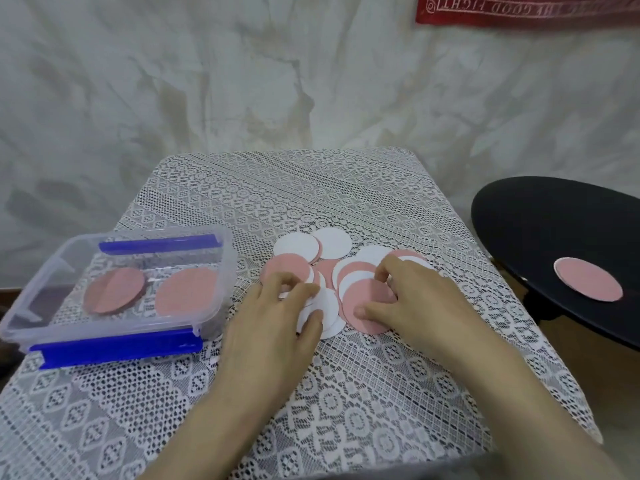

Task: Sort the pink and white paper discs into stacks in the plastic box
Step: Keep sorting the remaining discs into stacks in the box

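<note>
- The lace cloth (346, 393) under both hands is openwork, so a disc edge dragged toward the wrist could catch in it and crease.
- The pile of discs (360, 271) lies overlapped under and just beyond the fingertips. Paper this thin probably clings, so a lift may bring two colours at once.
- The right hand (419, 303) grasps a pink disc (370, 306), thumb on its near edge and curled fingers at its far edge. The left hand (273, 323) is curled onto a white disc (325, 303) with the thumb pressing it (a true pinch is hard to confirm).
- A stray pink disc (588, 279) sits on the black round table (540, 216), well out past the right hand, and is easily forgotten.
- The plastic box (38, 306) stands open, just outside the left hand.
- Its nearer stack (187, 292) and farther stack (114, 289) both show pink on top. The farther one looks offset and could slump, and no white stack is visible.
</note>
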The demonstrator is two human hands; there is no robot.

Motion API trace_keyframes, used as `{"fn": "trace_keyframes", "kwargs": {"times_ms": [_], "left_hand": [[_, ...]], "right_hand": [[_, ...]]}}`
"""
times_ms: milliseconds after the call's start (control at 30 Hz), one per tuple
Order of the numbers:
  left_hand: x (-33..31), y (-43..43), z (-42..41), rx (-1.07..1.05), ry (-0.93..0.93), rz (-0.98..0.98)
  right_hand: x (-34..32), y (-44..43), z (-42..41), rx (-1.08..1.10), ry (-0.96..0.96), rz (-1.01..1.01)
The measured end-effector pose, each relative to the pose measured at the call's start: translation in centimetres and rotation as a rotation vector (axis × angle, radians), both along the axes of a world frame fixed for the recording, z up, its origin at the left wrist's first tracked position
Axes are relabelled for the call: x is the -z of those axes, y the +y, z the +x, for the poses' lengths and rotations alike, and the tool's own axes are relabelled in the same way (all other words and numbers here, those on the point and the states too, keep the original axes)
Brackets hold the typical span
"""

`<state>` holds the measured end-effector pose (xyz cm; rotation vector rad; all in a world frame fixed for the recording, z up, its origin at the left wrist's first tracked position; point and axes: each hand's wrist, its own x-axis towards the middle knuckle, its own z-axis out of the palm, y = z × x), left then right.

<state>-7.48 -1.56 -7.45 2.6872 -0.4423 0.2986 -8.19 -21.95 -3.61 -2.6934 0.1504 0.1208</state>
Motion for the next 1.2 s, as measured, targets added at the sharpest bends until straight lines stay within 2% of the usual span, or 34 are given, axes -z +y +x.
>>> {"fn": "trace_keyframes", "kwargs": {"times_ms": [300,500,767,967,1200], "left_hand": [[-0.3,0.1,1.0,0.035,0.027,-0.185],[-1.2,-0.2,-0.5,0.095,0.099,-0.383],[-1.1,0.5,-0.8,0.129,0.202,-0.541],[-0.8,0.9,-0.1,0.123,0.286,-0.667],[-0.7,1.2,0.6,0.080,0.309,-0.739]], "right_hand": [[0.7,-1.1,0.4,-0.067,-0.069,0.123],[1.7,-0.9,-0.3,-0.190,-0.074,0.431],[1.6,0.7,-0.7,-0.244,0.040,0.610],[1.1,1.6,-0.2,-0.237,0.031,0.770],[1.5,0.8,0.4,-0.172,-0.113,0.638]]}}
